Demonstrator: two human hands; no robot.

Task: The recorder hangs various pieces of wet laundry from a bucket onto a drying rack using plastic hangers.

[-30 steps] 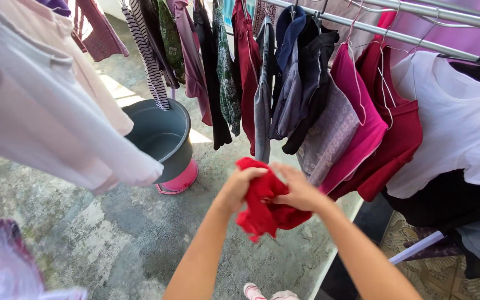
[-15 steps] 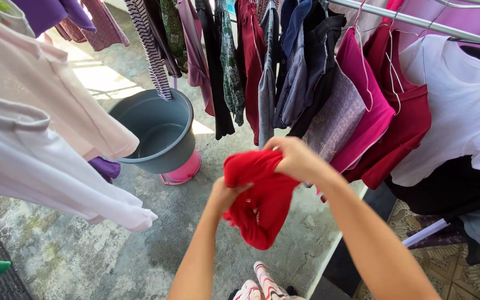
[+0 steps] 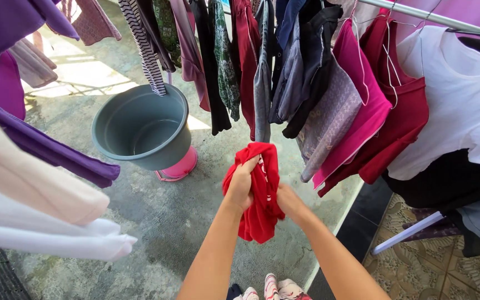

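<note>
Gripping a crumpled red cloth garment (image 3: 259, 191) at the centre of the frame, the left hand (image 3: 240, 186) was closed around its upper left edge, fingers wrapped into the fabric. The right hand (image 3: 289, 201) sat just beside it at the garment's lower right edge, touching the cloth, though whether its fingers were actually pinched on the fabric could not be told, since the garment covered them. The loose end of the garment hung down between both forearms, above the rough grey concrete floor (image 3: 162, 222).

In the upper left of the frame stood a round grey plastic tub (image 3: 140, 130), apparently empty, resting on a pink plastic base (image 3: 180, 166). Along the top and right ran a metal drying rail (image 3: 418, 15) crowded with hanging clothes, among them a magenta top (image 3: 362, 94), a dark red sleeveless top (image 3: 404, 116) and a white shirt (image 3: 462, 105). At the left edge hung purple and pale garments (image 3: 40, 183).

As a judgement, the main risk was the garment slipping: with only one hand clearly clamped, a loose hold could let it drop onto the dirty concrete. The crowded rail also left little free room, so neighbouring hangers could be knocked off.
</note>
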